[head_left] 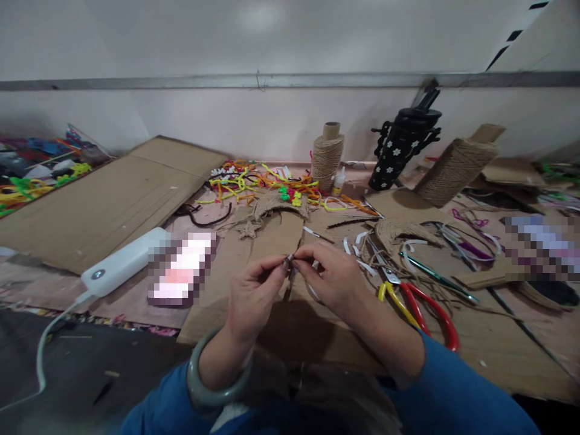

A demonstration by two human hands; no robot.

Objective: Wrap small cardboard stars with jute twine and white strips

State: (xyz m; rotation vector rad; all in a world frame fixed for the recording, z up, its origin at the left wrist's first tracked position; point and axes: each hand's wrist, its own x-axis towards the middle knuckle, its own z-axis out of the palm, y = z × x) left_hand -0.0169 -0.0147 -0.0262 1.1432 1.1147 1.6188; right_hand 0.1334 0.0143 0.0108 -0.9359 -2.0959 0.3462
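Observation:
My left hand [254,290] and my right hand [328,278] meet fingertip to fingertip over a brown cardboard sheet [272,241]. Both pinch a small thin strip [290,258] between thumb and forefinger; what it is made of I cannot tell. A grey-green bangle [212,386] sits on my left wrist, and both arms wear blue sleeves. Red-and-yellow-handled pliers [417,299] lie just right of my right hand. White strips [362,254] are scattered beyond them.
A white power bank [122,263] with a cable lies at the left, next to a blurred phone. Behind are colourful pipe cleaners [258,178], two twine spools [327,154] [453,169], a black flowered cup [401,148], a glue bottle [338,181] and large cardboard [104,199].

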